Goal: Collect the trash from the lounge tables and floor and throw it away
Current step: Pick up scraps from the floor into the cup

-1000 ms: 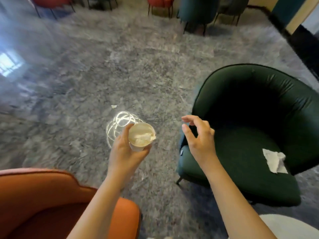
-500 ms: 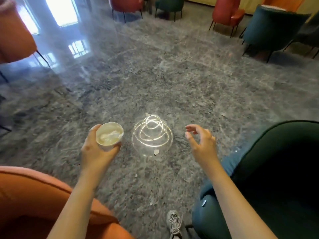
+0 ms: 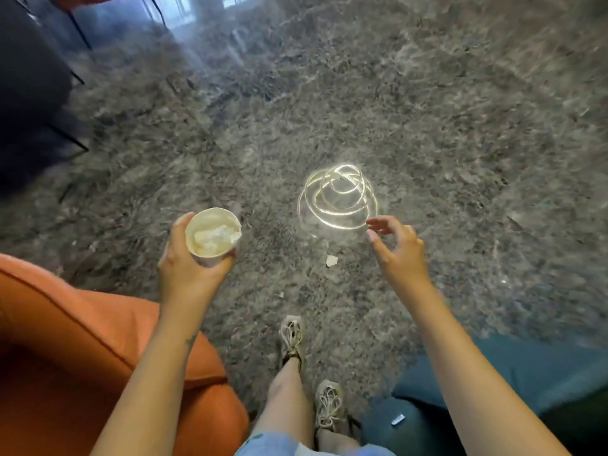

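- Pickup of floor litter looks to be the step in hand: a white paper scrap [image 3: 331,260] lies flat on the grey marbled floor [image 3: 460,126], between the 2 hands and just ahead of the forward shoe [image 3: 291,337].
- The left hand [image 3: 187,268] has fingers and thumb wrapped round a paper cup [image 3: 213,236], held upright with crumpled tissue [image 3: 215,235] inside.
- The right hand [image 3: 399,255] holds nothing; its fingers are loosely bent and spread, above the floor and to the right of the scrap.
- To do this well, she should bend at the knees, keep the cup level so the tissue stays in, and pinch 1 raised edge of the scrap with thumb and forefinger, since thin paper on polished stone tends to slide.
- Dropping the scrap into the cup would free the right hand again.
- A smaller fleck [image 3: 281,294] lies nearer the shoe; whether it is trash or a vein in the stone cannot be told.
- The ring-shaped glare [image 3: 339,197] is probably a lamp reflection, not an object.
- The frame is smeared, the orange armchair [image 3: 82,340] and teal armchair [image 3: 526,373] are cut off, and no bin shows.
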{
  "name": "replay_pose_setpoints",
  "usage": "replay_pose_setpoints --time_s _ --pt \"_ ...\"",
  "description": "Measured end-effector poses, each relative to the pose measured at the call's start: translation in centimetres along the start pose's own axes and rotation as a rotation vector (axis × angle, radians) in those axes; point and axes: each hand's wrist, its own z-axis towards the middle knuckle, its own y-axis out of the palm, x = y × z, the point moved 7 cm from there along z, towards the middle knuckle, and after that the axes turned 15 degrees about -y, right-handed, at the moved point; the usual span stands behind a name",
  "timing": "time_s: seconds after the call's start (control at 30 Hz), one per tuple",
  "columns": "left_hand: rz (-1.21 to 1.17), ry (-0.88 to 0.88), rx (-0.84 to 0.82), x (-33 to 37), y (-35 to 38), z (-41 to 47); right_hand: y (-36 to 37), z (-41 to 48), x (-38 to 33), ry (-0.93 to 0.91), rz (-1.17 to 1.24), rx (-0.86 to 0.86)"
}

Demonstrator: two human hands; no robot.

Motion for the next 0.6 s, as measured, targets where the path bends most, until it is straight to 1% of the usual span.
replay_pose_setpoints --time_s 0.13,0.27,0.43,0.53,0.6 --pt "0.029 -0.059 -0.018 -0.4 2.6 4.1 2.7 3.7 3.1 0.025 0.016 -0.056" --pt "0.051 -0.071 -0.046 -0.2 6.4 9.9 5.3 8.3 6.9 0.074 -0.021 -0.058" --pt "0.08 -0.013 -0.114 0.0 12.9 17.6 9.4 13.3 13.3 0.124 -0.092 -0.071" --pt "0.086 0.042 -0.171 0.1 18.2 21.3 12.7 14.9 18.3 0.167 -0.133 -0.113" --pt "0.08 0.038 -0.191 -0.6 22.3 22.7 14.8 15.2 22.1 0.193 -0.153 -0.146"
